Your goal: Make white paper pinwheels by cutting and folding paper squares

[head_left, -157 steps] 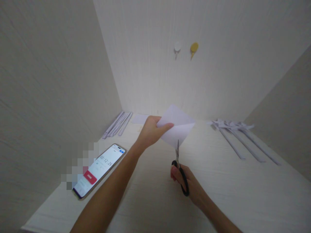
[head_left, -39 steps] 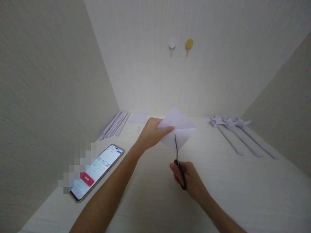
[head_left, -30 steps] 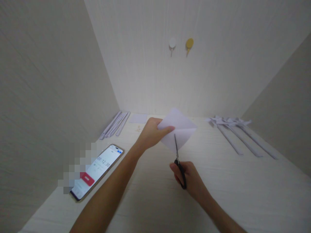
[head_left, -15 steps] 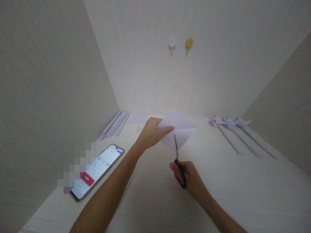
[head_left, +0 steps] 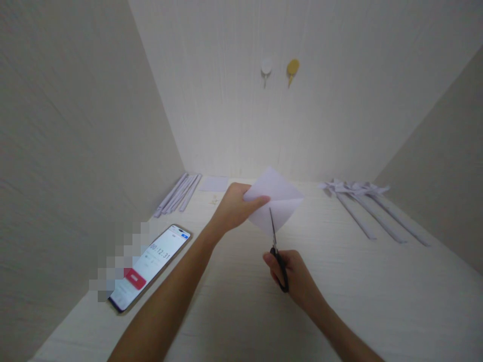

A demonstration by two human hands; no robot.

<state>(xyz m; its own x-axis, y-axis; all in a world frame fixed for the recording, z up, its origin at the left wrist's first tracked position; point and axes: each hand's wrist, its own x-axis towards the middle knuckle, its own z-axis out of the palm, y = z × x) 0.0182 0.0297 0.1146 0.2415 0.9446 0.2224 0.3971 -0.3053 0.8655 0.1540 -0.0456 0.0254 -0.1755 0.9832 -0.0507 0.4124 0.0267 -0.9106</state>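
Three pale walls (head_left: 234, 115) fill most of my remote view, enclosing a whitish tabletop (head_left: 226, 311) with a faint streaked grain. Two bare forearms reach in from the bottom edge.

Over on the right of the table I count three paper pinwheels (head_left: 358, 190), their folded heads bunched by the back wall and their flat sticks slanting toward me. To the left of the left forearm, a lit phone (head_left: 151, 269) lies face up at an angle, reading 00:12:31 above a red button. Beyond it I have a bundle of folded paper strips (head_left: 177, 193) along the left wall.

The creased paper square (head_left: 275, 186) is held over the middle of the table, one corner toward me. I see the left hand (head_left: 233, 206) closed on its left side in a pinch, thumb on top; the other fingers are hidden from me. The right hand (head_left: 294, 274) is curled around the black handles of the scissors (head_left: 278, 259), whose blades look together and point up across the square's near corner. I cannot tell whether they have cut it.

A small loose paper sheet (head_left: 214, 184) rests just beside the strips. High on the back wall I make out a white hook (head_left: 266, 67) and a yellow hook (head_left: 293, 67). A tan mark (head_left: 215, 200) near the loose sheet is too small for me to identify.
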